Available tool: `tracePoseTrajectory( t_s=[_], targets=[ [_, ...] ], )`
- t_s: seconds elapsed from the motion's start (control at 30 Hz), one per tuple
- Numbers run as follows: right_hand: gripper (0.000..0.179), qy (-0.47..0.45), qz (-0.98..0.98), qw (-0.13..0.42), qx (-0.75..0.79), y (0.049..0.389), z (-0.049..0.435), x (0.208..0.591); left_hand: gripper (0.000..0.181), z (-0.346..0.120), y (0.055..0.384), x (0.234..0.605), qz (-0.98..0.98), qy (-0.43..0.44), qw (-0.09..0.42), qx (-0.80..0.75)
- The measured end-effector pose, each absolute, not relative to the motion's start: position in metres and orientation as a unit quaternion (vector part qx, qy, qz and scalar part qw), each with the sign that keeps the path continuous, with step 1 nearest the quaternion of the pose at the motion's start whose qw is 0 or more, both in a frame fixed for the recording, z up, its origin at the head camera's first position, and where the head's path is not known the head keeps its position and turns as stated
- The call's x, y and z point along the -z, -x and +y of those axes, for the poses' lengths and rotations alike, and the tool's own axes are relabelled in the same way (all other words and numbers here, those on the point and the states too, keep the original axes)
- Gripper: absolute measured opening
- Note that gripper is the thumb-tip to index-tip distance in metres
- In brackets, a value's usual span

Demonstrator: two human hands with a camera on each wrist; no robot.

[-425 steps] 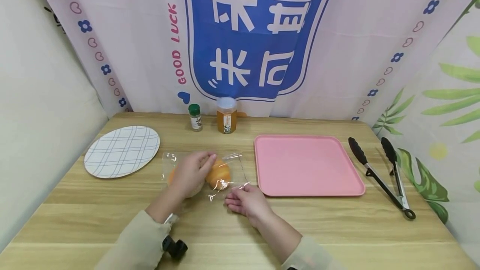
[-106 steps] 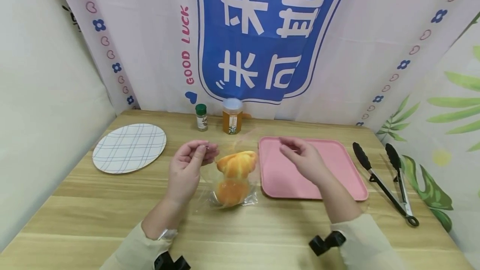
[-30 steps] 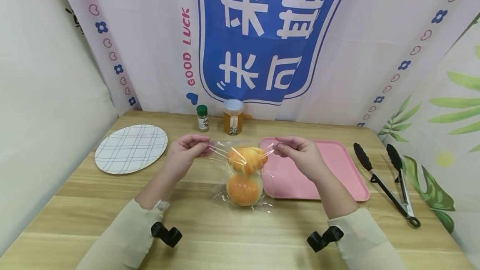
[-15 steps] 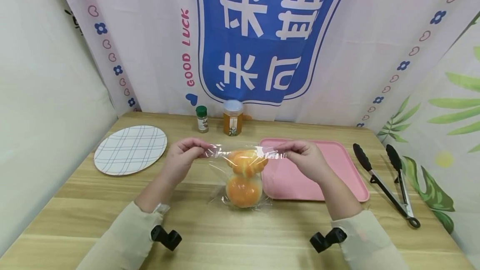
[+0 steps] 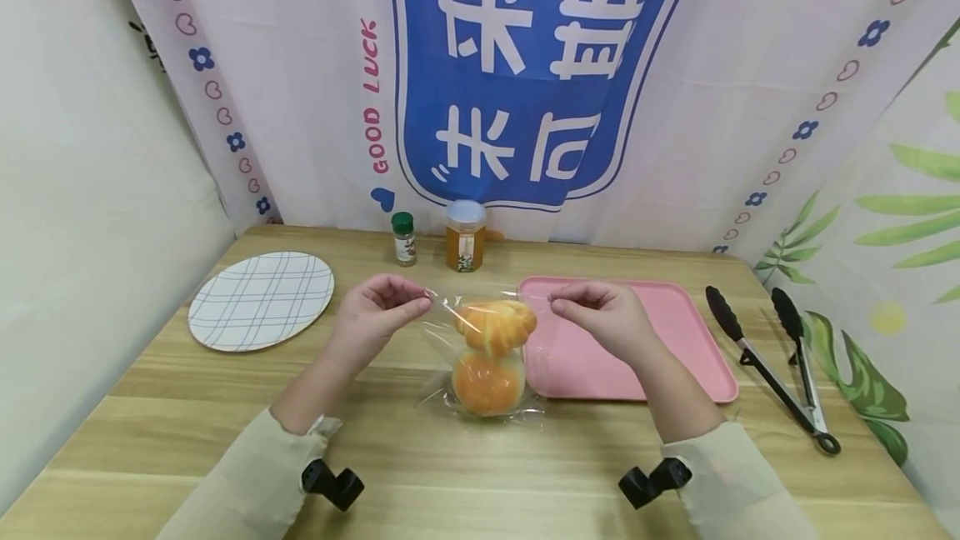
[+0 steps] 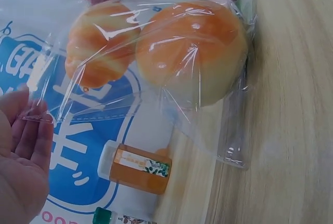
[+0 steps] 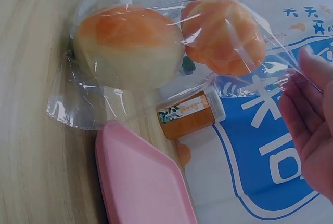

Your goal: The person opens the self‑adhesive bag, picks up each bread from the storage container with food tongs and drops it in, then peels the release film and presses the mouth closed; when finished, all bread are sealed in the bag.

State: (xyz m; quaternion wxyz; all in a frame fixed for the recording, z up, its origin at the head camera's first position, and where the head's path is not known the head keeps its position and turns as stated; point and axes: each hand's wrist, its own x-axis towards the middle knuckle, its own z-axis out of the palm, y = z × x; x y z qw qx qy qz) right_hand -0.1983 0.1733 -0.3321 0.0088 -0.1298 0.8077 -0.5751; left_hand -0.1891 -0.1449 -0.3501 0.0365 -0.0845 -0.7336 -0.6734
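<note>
In the head view a clear plastic bag (image 5: 438, 394) stands upright, held up between both hands. Two breads are inside: a ridged roll (image 5: 501, 325) on top and a round bun (image 5: 489, 382) below. My left hand (image 5: 373, 317) pinches the bag's upper left corner between thumb and fingers. At the upper right corner, my right hand (image 5: 606, 315) pinches the film the same way. The left wrist view shows the film (image 6: 231, 146) loose around the bun (image 6: 195, 52); in the right wrist view the film stretches from the roll (image 7: 223, 34) to the right hand (image 7: 312, 125).
A pink tray (image 5: 622, 357) lies just right of the bag, partly behind the right hand. Black-and-silver tongs (image 5: 776, 377) lie open at the far right. A checked oval plate (image 5: 262, 300) is on the left. A green-capped shaker (image 5: 404, 238) and honey-coloured jar (image 5: 465, 238) stand at the back.
The bag, lying flat earlier with the breads side by side, now stands upright with them stacked. Both hands went to its top corners. The top edge, stretched straight half a second ago, has slackened.
</note>
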Motion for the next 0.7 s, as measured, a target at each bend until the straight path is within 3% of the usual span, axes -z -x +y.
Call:
tracePoseTrajectory(
  t_s=[0.27,0.37,0.53,0.7],
  targets=[
    [0.035,0.103,0.813,-0.021,0.573,0.2,0.169,0.336,0.022,-0.145,0.188,0.352,-0.728,0.101,0.057,0.676],
    [0.03,0.101,0.823,-0.041,0.558,0.199,0.166,0.337,0.03,-0.144,0.187,0.351,-0.729,0.114,0.074,0.671],
    [0.02,0.096,0.834,-0.059,0.54,0.197,0.162,0.338,0.023,-0.142,0.185,0.347,-0.779,0.095,0.091,0.614],
    [0.022,0.095,0.834,-0.044,0.542,0.198,0.163,0.337,0.016,-0.141,0.183,0.342,-0.8,0.066,0.052,0.595]
  ],
)
